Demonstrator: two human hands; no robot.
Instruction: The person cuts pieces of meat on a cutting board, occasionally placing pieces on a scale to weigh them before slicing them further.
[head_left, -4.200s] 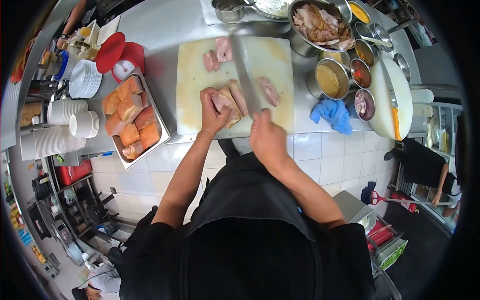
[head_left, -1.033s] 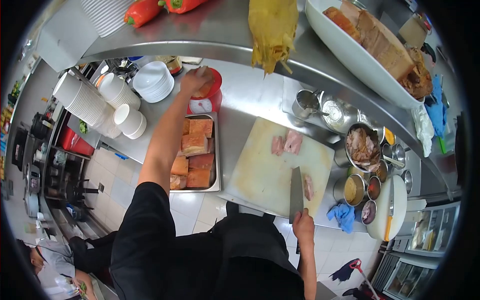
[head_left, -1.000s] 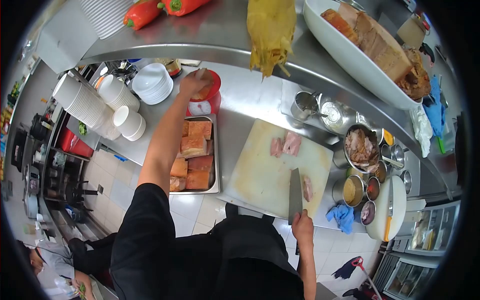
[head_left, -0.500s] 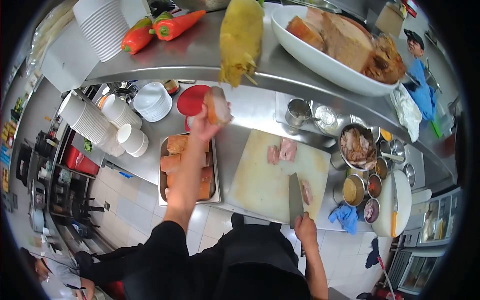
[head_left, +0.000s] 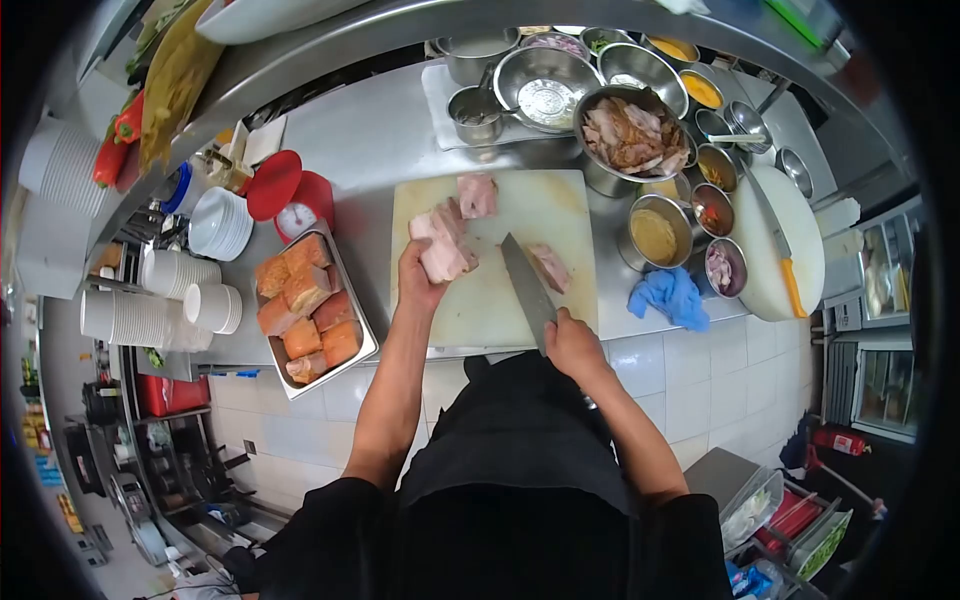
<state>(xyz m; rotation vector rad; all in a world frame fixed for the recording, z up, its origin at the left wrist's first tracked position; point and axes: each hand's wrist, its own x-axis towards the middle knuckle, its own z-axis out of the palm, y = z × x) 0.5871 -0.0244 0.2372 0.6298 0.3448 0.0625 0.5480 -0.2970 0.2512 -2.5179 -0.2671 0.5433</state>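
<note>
My left hand (head_left: 420,280) is closed around a pale chunk of cooked pork (head_left: 445,250) at the left side of the cutting board (head_left: 490,320). Another pork piece (head_left: 478,194) sits just behind it, near the board's back edge. In my right hand (head_left: 574,345) is the handle of a broad-bladed kitchen knife (head_left: 527,285), its tip pointing away from me over the board. A smaller slice of pork (head_left: 549,268) lies beside the blade on the right. The blade is apart from the chunk in my left hand.
A metal tray (head_left: 365,345) of browned pork blocks stands left, with a red dial scale (head_left: 318,195) behind it. Bowls of sauces and a pot of sliced meat (head_left: 632,135) crowd the right. A yellow-handled knife (head_left: 775,225) rests on a round white board (head_left: 805,235). A steel shelf overhangs the back.
My left hand has brought the pork chunk from near the red scale onto the cutting board. My right hand still grips the knife. The view has turned to the right.
</note>
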